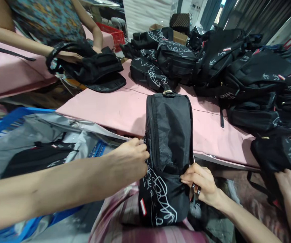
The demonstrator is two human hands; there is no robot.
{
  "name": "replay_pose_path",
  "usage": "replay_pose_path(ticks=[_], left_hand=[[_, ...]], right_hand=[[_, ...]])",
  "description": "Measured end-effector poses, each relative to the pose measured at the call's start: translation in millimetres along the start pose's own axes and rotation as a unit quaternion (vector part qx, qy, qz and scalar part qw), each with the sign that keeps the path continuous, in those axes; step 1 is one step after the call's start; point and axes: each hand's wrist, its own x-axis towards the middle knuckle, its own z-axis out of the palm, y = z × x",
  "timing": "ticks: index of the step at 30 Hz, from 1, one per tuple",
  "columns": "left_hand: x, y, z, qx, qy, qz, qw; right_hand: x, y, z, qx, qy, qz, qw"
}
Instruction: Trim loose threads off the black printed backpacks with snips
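A black backpack (169,148) with white scribble print stands on my lap, its top leaning against the pink table edge. My left hand (128,161) grips its left side, fingers curled on the fabric. My right hand (201,184) pinches the bag's right edge near the side pocket, and a small dark object shows between the fingers.
A pile of similar black backpacks (211,64) covers the far and right side of the pink table (115,108). A person at the upper left handles another black bag (94,67). Another person's hand (289,184) holds a bag at the lower right. A blue crate (10,118) sits left.
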Motion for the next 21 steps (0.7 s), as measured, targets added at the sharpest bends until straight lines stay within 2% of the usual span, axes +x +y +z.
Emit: replay_pose_path(ticks=[3,5,7,9,11,14,17,21], left_hand=[[12,15,2.4,-0.036,0.038,0.047,0.998],[17,24,11.1,-0.044,0.078,0.024,0.996],[17,34,27.6,-0.044,0.101,0.0,0.994],[10,45,48.7,-0.047,0.142,-0.023,0.988],[0,56,69.5,-0.054,0.204,-0.029,0.977],[-14,69,91.1,-0.047,0.277,-0.014,0.96],[-21,72,98.4,-0.044,0.286,0.002,0.957],[-22,68,97.7,-0.053,0.284,0.008,0.957]], right_hand=[[3,-3,-1,-0.006,-0.011,0.013,1.0],[5,-8,-3,-0.031,-0.032,0.047,0.998],[6,-14,-4,-0.072,-0.073,0.091,0.991],[5,-20,-3,-0.113,-0.116,0.107,0.981],[0,-24,1,-0.148,-0.129,0.073,0.978],[-10,-24,10,-0.193,-0.072,-0.03,0.978],[-16,-22,16,-0.206,-0.022,-0.11,0.972],[-16,-21,18,-0.212,-0.004,-0.118,0.97]])
